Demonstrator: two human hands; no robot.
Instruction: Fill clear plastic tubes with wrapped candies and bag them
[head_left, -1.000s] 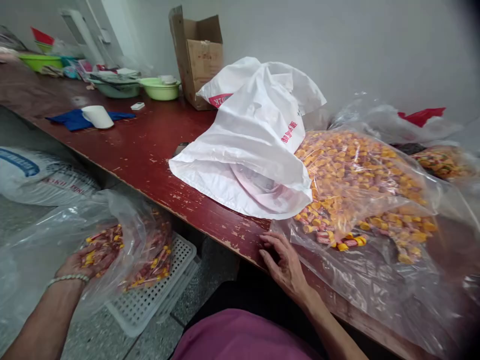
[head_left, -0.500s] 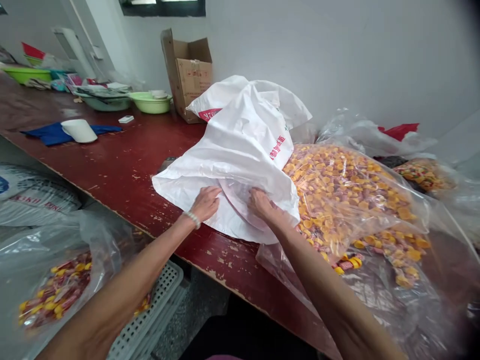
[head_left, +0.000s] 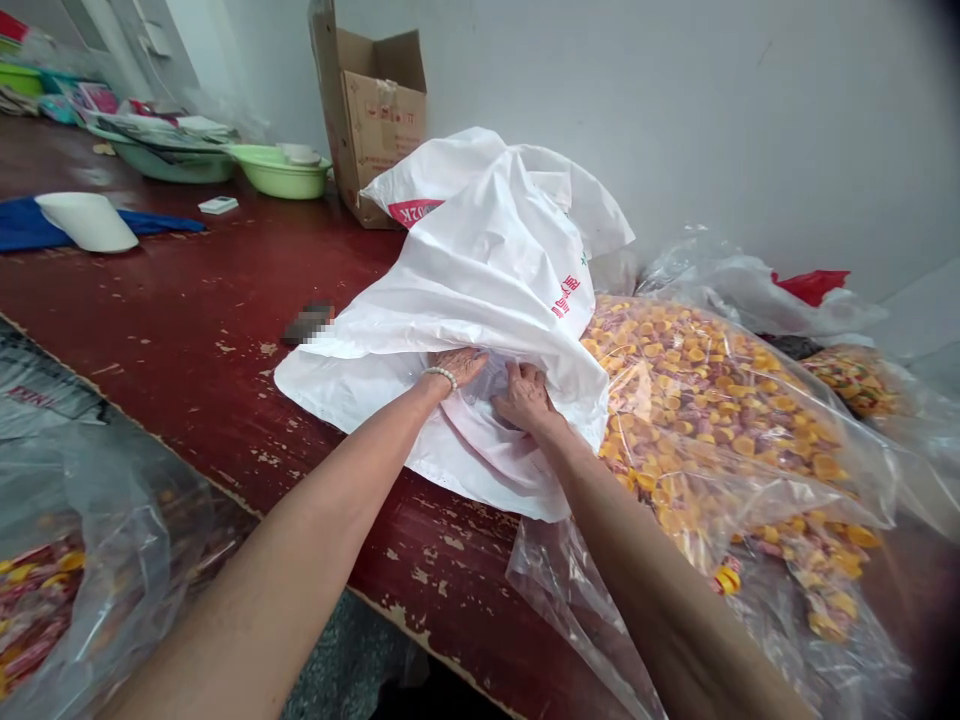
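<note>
A white woven sack (head_left: 480,270) with red print lies on the dark red table, its wide mouth towards me. Inside the mouth is a clear plastic liner (head_left: 491,380). My left hand (head_left: 459,368), with a beaded bracelet at the wrist, reaches under the sack's upper lip; its fingers close on the liner and their tips are partly hidden. Just to the right, my right hand (head_left: 525,396) has its fingers curled on the same liner. Beside the sack, a large clear bag (head_left: 720,390) of yellow and red wrapped pieces lies on the table.
An open cardboard box (head_left: 386,130) stands behind the sack by the wall. Green basins (head_left: 281,178), a white cup-like object (head_left: 88,222) and a blue cloth (head_left: 161,222) sit farther left. At lower left, another plastic bag (head_left: 112,560) holds similar pieces below the table edge (head_left: 225,490).
My left hand has moved right and deeper into the sack's mouth, closer to my right hand. The sack's lower lip has shifted and folded. The view has turned slightly right and come closer.
</note>
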